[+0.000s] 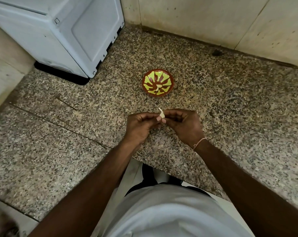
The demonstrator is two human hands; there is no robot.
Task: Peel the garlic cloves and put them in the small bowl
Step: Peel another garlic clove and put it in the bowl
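Garlic clove (pixel 162 114): held at the centre of the frame, above the speckled granite bench (pixel 230 103), pinched between both hands. The left hand (pixel 141 126) grips it from the left with thumb and curled fingers; the right hand (pixel 184 124) grips it from the right in the same way. A pale, curling strip of skin stands up from the top of the clove, which suggests peeling is under way. The two-handed pinch probably lets one hand steady the clove while the other works the skin loose.

Small bowl (pixel 158 82): red-brown with a yellow-green pattern, standing on the bench just above the hands in the frame, within easy reach for the drop. Pale pieces lie in its lower centre; they appear to be peeled cloves, though the view is too small to confirm.

A white appliance (pixel 59 31) occupies the upper left of the frame, well apart from the work.
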